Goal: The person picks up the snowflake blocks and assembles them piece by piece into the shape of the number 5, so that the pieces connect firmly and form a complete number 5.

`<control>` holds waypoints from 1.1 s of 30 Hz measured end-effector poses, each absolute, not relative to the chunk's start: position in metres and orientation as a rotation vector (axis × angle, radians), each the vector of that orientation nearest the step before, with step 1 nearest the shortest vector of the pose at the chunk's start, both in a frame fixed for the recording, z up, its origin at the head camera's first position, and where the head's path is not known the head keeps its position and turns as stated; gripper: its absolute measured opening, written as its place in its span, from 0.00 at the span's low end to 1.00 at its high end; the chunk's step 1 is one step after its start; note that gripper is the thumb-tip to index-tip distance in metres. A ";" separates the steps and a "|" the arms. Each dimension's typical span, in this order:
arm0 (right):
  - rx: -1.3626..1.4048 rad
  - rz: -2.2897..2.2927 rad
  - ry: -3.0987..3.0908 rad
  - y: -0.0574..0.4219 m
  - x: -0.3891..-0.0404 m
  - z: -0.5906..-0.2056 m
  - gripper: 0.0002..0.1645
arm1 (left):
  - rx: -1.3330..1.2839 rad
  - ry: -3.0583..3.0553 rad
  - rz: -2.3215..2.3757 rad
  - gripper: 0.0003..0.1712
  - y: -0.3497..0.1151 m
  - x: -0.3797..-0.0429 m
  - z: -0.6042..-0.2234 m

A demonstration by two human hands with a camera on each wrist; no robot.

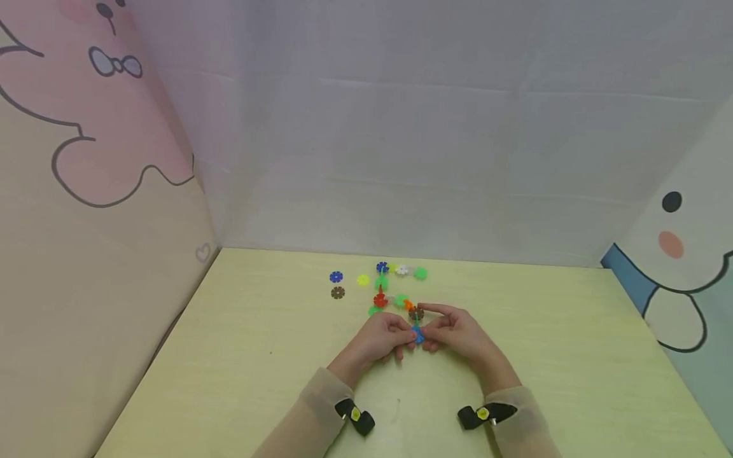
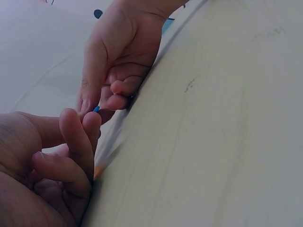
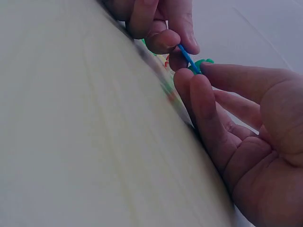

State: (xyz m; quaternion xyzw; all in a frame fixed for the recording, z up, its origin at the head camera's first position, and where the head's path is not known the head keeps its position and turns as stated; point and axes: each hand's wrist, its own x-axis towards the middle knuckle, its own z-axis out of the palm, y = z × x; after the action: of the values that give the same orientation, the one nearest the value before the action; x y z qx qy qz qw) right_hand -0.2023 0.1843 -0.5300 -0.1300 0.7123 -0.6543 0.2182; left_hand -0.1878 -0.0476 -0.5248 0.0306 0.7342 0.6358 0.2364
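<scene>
A light blue notched snowflake disc (image 1: pixel 418 334) is pinched from both sides by the two hands. My left hand (image 1: pixel 379 336) grips its left edge between thumb and fingers. On the opposite edge, my right hand (image 1: pixel 460 332) pinches with thumb and fingertips, one finger stretched toward the brown disc (image 1: pixel 416 314). A green disc seen edge-on links the blue one to the brown. In the right wrist view the blue disc (image 3: pixel 188 57) shows as a thin strip between the fingertips, with green (image 3: pixel 206 62) just behind it.
Beyond the hands, a linked chain runs through an orange disc (image 1: pixel 408 305), a red disc (image 1: pixel 380 300) and a dark blue disc (image 1: pixel 382 267), ending in a green disc (image 1: pixel 420 273). Loose blue (image 1: pixel 336 277), brown (image 1: pixel 338 292) and yellow (image 1: pixel 363 280) discs lie left of it.
</scene>
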 end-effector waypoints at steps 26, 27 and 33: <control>-0.286 -1.933 1.933 0.187 -0.200 -0.529 0.43 | 0.067 2.679 1.357 0.08 -0.106 -0.211 -0.510; -0.284 -1.932 1.931 0.188 -0.200 -0.529 0.42 | 0.069 2.701 1.331 0.09 -0.109 -0.212 -0.510; -0.262 -1.936 1.928 0.187 -0.201 -0.531 0.42 | 0.176 2.711 1.233 0.18 -0.114 -0.215 -0.515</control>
State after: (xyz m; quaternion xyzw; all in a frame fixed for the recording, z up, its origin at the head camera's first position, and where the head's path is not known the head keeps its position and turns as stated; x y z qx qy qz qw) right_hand -0.2010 0.1875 -0.5310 -0.0936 0.6886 -0.6915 0.1973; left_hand -0.2149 -0.1144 -0.5149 0.0590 0.9058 0.4121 0.0787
